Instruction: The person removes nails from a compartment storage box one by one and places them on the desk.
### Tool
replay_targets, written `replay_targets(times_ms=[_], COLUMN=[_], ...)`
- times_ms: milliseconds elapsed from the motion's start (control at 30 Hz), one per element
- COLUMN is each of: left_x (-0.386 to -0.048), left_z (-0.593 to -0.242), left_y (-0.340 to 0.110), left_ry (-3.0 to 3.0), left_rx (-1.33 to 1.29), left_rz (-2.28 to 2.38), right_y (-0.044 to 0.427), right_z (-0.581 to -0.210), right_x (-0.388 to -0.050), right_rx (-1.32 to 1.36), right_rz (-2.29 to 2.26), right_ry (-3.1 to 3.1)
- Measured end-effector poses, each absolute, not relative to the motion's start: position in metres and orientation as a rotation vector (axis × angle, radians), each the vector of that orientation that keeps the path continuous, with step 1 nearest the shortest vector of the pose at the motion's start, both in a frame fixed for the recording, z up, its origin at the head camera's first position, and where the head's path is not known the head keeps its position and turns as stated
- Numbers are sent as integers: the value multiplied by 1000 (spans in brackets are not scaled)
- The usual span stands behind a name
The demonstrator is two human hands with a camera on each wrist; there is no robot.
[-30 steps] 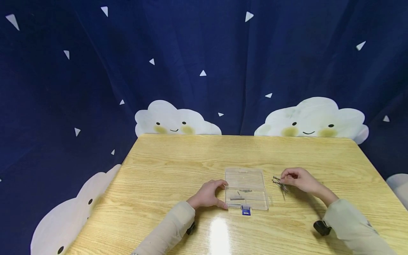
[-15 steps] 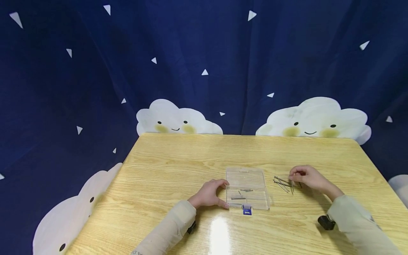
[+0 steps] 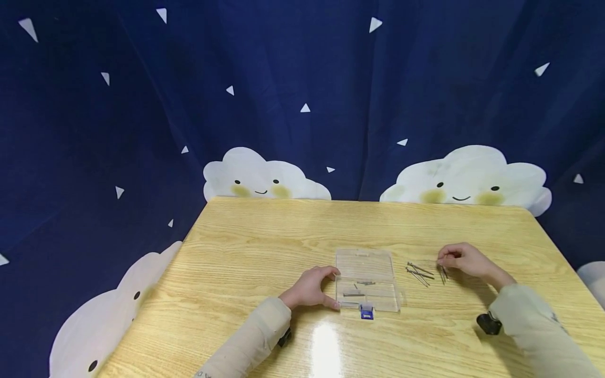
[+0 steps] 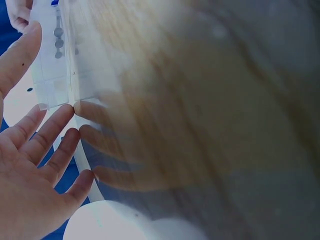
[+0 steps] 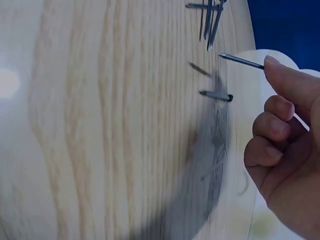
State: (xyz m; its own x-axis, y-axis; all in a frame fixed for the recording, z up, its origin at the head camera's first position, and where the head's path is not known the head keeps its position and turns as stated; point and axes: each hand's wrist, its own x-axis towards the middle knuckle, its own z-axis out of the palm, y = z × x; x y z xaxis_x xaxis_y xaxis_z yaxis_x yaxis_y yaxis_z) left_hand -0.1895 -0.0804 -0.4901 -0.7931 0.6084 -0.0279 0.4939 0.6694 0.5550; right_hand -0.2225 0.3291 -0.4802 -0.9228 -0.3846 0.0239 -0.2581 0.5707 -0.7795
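Note:
An open clear plastic box lies on the table with its lid folded back. Several nails are inside its tray. My left hand rests at the box's left side, thumb near the front corner, fingertips at the edge; in the left wrist view the fingers are spread and fairly straight. To the right of the box, my right hand pinches a nail between thumb and finger, point outward. Below that hand lies a separate nail. A loose group of nails lies between hand and box.
The box has a blue latch at its front. A wooden table bears everything, with a dark blue curtain behind its far edge. Black wrist cameras hang under the sleeves.
My right hand has moved right, away from the nail group, which now shows more fully. Nails now show under that hand, apart from the group. The left hand and box have stayed put.

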Motion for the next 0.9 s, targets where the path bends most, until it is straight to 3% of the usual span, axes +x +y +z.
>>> replay_targets(times_ms=[900], left_x=[-190], left_z=[-492], left_y=[-81], left_ry=[2672], left_rx=[894], left_rz=[806], right_y=[354], right_z=[-506], right_x=[-240], right_rx=[-328], right_rz=[-1136], right_ry=[2677])
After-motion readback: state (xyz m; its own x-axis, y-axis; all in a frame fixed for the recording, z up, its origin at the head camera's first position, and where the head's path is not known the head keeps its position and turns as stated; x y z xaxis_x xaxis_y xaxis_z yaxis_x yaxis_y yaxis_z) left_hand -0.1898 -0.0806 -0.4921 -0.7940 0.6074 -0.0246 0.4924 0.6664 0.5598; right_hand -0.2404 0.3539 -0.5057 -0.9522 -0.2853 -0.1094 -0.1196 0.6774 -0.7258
